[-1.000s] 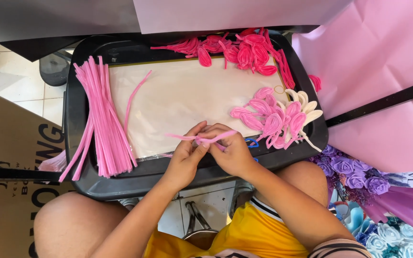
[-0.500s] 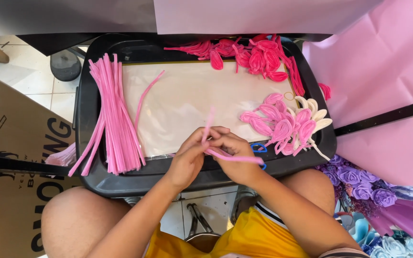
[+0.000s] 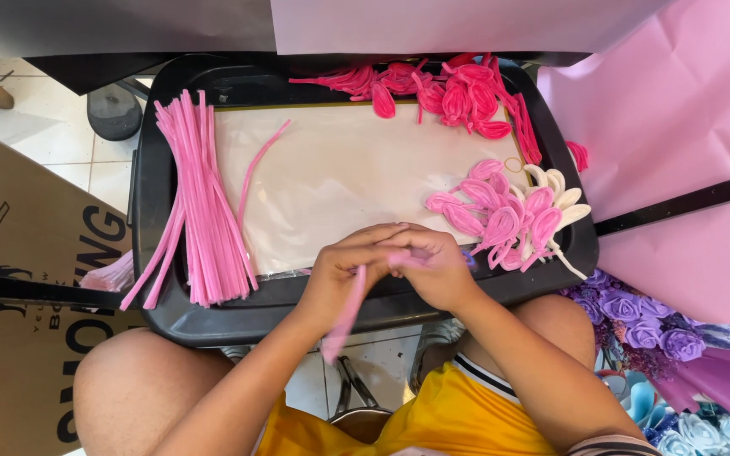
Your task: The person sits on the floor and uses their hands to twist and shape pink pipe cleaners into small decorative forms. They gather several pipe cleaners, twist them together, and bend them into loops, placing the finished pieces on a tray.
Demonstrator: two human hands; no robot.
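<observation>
**Pink stem pinched over black tray**

Tiled floor (image 3: 61, 160) is seen at the upper left, and a black tray (image 3: 149, 211) is balanced across the person's bare knees. Nearest the camera, a yellow shirt (image 3: 433, 422) is worn, and both forearms are stretched forward to the tray's near edge. A pink stem (image 3: 344, 317), blurred, is held between the two hands: it hangs down past the tray's edge from the left hand (image 3: 344, 270), whose fingers are curled and pressed around it. The stem's upper end is pinched by the bent fingers of the right hand (image 3: 437, 266), which touches the left.

Farther on, a pale sheet (image 3: 340, 177) is laid in the tray. On its left a bundle (image 3: 200, 203) of straight pink stems is spread, with a single stem (image 3: 255, 173) lying beside it. Pink and white looped petals (image 3: 509, 215) are heaped at the right, just beyond the right hand. Deeper pink loops (image 3: 441, 89) are piled along the far rim.

Purple roses (image 3: 635, 317) are seen at the lower right, cardboard (image 3: 19, 279) at the left, pink paper (image 3: 678, 101) to the right.
</observation>
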